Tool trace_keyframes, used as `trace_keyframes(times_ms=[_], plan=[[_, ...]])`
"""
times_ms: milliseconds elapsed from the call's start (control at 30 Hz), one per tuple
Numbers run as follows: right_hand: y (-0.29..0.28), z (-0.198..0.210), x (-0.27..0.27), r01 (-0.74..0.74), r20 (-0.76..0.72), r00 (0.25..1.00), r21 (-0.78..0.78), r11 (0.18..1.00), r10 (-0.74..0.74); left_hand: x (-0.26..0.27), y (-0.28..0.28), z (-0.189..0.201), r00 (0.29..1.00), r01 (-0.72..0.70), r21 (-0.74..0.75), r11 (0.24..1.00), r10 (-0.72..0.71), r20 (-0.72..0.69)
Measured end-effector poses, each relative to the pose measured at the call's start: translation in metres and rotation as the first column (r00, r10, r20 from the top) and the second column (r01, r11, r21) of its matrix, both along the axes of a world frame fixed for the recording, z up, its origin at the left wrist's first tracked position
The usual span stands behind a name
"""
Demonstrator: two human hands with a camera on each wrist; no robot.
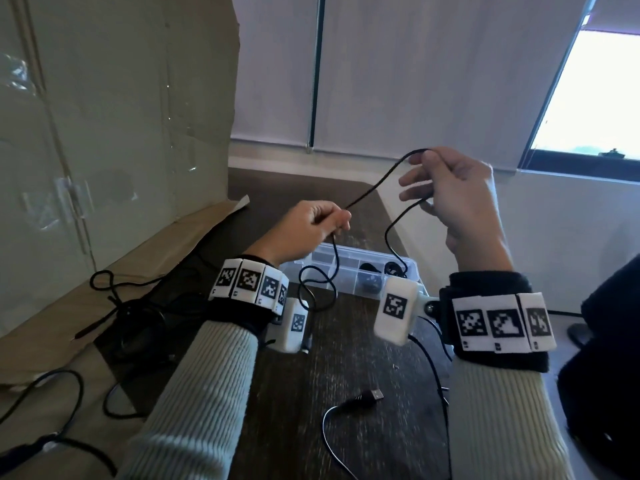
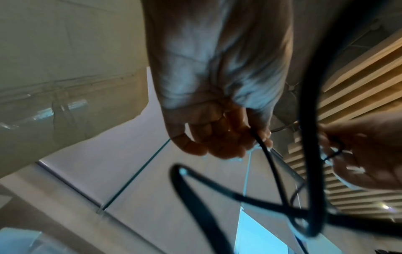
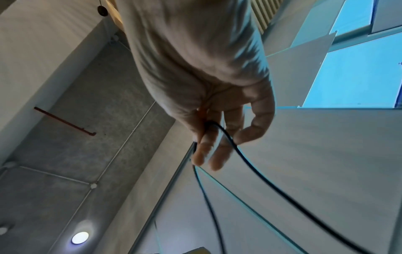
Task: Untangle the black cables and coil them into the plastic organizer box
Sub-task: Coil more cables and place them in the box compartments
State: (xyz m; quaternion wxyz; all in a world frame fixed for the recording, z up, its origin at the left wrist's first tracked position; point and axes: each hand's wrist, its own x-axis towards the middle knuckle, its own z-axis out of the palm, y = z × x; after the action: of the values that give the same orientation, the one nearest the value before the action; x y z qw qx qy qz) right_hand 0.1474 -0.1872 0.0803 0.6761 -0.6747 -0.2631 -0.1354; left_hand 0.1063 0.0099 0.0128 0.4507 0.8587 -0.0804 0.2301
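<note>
Where hands (image 1: pixel 311 223) pinch, cable (image 1: pixel 374 183) slanting up-right.

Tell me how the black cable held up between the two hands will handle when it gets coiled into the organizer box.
Probably floppy: the black cable sags between the left hand and right hand and hangs in loose loops. Likely light, since a fingertip grip holds it up. It may spring out of the organizer box, judging by its curls.

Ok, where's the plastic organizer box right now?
In the head view, the plastic organizer box sits on the dark table at centre, beneath both raised hands.
</note>
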Motion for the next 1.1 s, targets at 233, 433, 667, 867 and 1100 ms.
trace_keyframes(times_ms=[233,433,667,867,1100], plan=[[-0.022,0.011,-0.001,0.15,0.016,0.987,0.299,0.942,-0.162,0.014,0.008,-0.025,0.968,-0.04,0.185,0.982,0.084,-0.237],[-0.04,0.005,0.009,0.224,-0.049,0.975,0.255,0.941,-0.219,0.011,0.022,-0.025,0.975,-0.146,0.061,0.987,0.154,-0.16],[-0.023,-0.003,0.017,0.325,0.114,0.946,-0.333,0.885,-0.304,0.003,0.025,-0.006,0.966,-0.254,0.158,0.954,0.26,-0.018],[0.016,-0.003,-0.015,0.112,0.24,0.971,-0.506,0.855,0.015,-0.004,0.01,0.007,0.965,-0.258,0.192,0.947,0.244,0.09],[0.038,-0.025,0.001,0.15,0.259,0.964,-0.698,0.7,0.052,-0.004,0.006,0.011,0.949,-0.222,0.055,0.973,0.203,0.241]])
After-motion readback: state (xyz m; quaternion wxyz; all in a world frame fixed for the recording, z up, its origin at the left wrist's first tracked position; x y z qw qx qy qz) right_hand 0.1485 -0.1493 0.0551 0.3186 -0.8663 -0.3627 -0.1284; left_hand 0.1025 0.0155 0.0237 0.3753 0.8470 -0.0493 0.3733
